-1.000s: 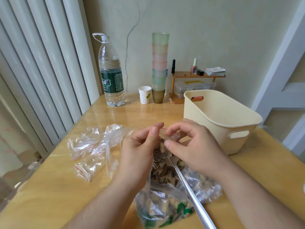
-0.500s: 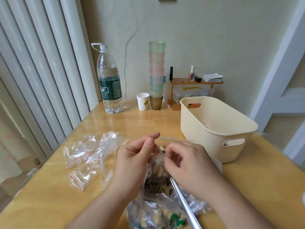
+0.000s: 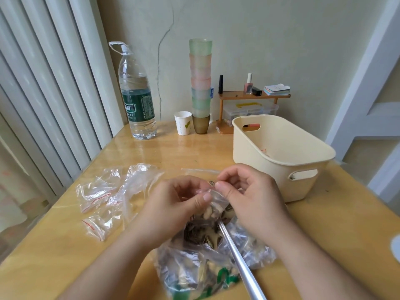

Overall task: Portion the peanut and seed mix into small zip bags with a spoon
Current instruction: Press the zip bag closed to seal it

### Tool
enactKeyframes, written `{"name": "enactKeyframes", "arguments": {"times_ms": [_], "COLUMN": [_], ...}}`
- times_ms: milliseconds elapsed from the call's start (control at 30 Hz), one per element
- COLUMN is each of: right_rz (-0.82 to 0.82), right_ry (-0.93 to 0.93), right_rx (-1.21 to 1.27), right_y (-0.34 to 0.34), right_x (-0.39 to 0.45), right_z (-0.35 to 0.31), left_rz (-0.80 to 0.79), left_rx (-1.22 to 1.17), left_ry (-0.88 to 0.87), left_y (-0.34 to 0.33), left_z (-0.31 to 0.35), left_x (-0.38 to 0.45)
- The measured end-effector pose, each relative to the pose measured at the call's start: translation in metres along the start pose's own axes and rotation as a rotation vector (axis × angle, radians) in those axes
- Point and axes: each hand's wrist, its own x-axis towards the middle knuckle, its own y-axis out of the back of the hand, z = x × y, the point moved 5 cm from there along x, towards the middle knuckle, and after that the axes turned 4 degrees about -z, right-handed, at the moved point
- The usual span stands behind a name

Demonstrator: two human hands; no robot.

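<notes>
A small clear zip bag (image 3: pixel 213 205) holding peanuts and seeds hangs between my hands, just above the big clear bag of peanut and seed mix (image 3: pixel 207 254) on the table. My left hand (image 3: pixel 173 207) pinches the small bag's left top corner with thumb and fingers. My right hand (image 3: pixel 249 198) pinches its right top edge, with a striped seed (image 3: pixel 212 183) at its fingertips. A metal spoon (image 3: pixel 238 260) lies with its bowl end in the big bag and its handle pointing at me. Empty small zip bags (image 3: pixel 101 198) lie to the left.
A cream plastic basket (image 3: pixel 281 156) stands at the right, close behind my right hand. At the back stand a large water bottle (image 3: pixel 137 98), a paper cup (image 3: pixel 183 123), a tall stack of coloured cups (image 3: pixel 200 87) and a small wooden shelf (image 3: pixel 253 97).
Both hands have stayed pinched on the small bag's top. My left thumb has come down onto the bag corner, and a seed now shows at my right fingertips. The camera has shifted slightly.
</notes>
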Motion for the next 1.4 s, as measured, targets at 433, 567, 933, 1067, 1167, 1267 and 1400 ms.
{"name": "enactKeyframes", "arguments": {"times_ms": [433, 567, 933, 1067, 1167, 1267, 1400], "right_rz": [-0.034, 0.025, 0.053, -0.002, 0.007, 0.019, 0.002], "right_ry": [-0.140, -0.131, -0.034, -0.042, -0.054, -0.052, -0.031], "right_rx": [0.315, 0.417, 0.449, 0.420, 0.407, 0.399, 0.375], "right_y": [-0.004, -0.004, 0.001, -0.003, -0.002, 0.000, -0.002], "right_x": [-0.003, -0.002, -0.002, -0.003, -0.003, -0.003, -0.003], "right_z": [0.006, 0.008, 0.007, 0.006, 0.008, 0.007, 0.007], "left_rz": [0.277, 0.244, 0.390, 0.444, 0.429, 0.422, 0.397], "left_rx": [-0.384, -0.436, -0.241, -0.178, -0.151, -0.120, -0.082], "left_ry": [0.008, -0.030, -0.119, -0.133, -0.148, -0.144, -0.155], "left_y": [0.001, 0.001, 0.004, 0.008, 0.007, 0.007, 0.005], "left_z": [-0.003, 0.000, 0.010, 0.009, 0.011, 0.013, 0.014], "left_x": [-0.002, -0.003, -0.010, -0.011, -0.010, -0.010, -0.011]}}
